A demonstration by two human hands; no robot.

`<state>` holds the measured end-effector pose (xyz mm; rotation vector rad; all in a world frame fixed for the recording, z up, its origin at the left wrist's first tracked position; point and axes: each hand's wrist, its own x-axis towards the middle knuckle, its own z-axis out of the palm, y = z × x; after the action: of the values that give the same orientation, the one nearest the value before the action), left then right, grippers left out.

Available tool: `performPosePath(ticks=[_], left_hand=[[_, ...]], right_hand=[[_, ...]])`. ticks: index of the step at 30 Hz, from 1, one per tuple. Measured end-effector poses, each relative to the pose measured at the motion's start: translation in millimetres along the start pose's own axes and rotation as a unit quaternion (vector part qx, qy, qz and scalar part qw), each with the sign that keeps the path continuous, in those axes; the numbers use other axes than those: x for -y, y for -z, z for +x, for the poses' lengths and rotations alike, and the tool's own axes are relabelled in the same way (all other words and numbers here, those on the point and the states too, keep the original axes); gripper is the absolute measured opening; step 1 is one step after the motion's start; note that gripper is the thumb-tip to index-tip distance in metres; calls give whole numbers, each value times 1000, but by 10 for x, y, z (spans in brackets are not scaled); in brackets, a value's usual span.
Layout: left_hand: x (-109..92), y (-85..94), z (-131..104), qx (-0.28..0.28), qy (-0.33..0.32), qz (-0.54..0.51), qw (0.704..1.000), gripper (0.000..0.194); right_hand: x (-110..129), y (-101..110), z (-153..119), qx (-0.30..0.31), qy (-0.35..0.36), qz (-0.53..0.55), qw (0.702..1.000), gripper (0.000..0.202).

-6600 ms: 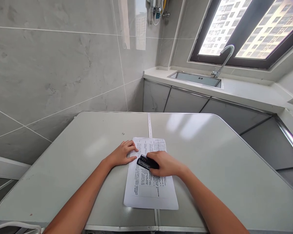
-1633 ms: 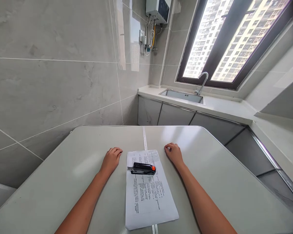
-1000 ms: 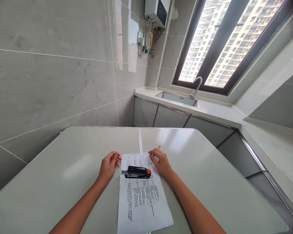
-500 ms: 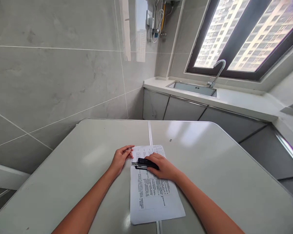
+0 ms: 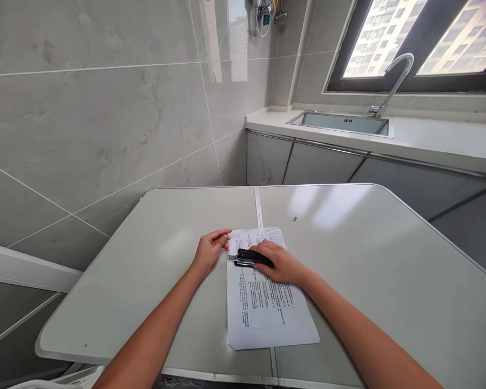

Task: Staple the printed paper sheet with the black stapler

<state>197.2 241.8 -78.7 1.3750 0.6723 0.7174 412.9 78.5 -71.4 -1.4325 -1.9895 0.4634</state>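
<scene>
Printed paper [image 5: 273,329] lies on the table, its text running sideways. My right hand [image 5: 282,263] is wrapped round a black stapler [image 5: 251,257] resting on the upper part of the paper. A silver metal piece sticks out of the stapler's left end, close to the paper's left edge. Beside the paper's upper left corner is my left hand [image 5: 213,249], thumb and fingers pinched together. Whatever lies between those fingertips is too small to make out.
A pale folding table [image 5: 178,319] with a metal seam carries everything. Tiny dark bits [image 5: 295,219] lie beyond the paper to the right. Behind stand a tiled wall [image 5: 105,119] and a counter with a sink [image 5: 340,122] and tap [image 5: 397,81].
The view has tilted down and shifted, showing the table's near edge. Both hands, the stapler and the paper keep about the same places relative to one another.
</scene>
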Motion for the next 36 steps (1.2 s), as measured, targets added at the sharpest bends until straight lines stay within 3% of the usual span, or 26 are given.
performPosePath(ticks=[3,6,10,13,16,30,36], left_hand=[[-37,35,-18,5,-33,66,997,47],[-113,114,-46,25,-74,170,982,33],[-217,188,-77,124,-148,361,912,23],[-279,167,-104,214,-188,403,870,27],[-316,127,-132,269,-193,411,849,27],[-317,117,-128,278,-208,423,837,25],[-274,162,-125,254,-191,454,832,20]], right_hand=[[11,14,1,-2,5,0,1000,37],[17,16,0,-4,5,0,1000,37],[23,15,2,-2,-2,2,1000,37],[23,13,3,-2,-5,2,1000,37],[18,9,2,-5,-5,3,1000,36],[21,13,4,-2,-5,8,1000,35],[33,26,2,-3,-5,8,1000,34]])
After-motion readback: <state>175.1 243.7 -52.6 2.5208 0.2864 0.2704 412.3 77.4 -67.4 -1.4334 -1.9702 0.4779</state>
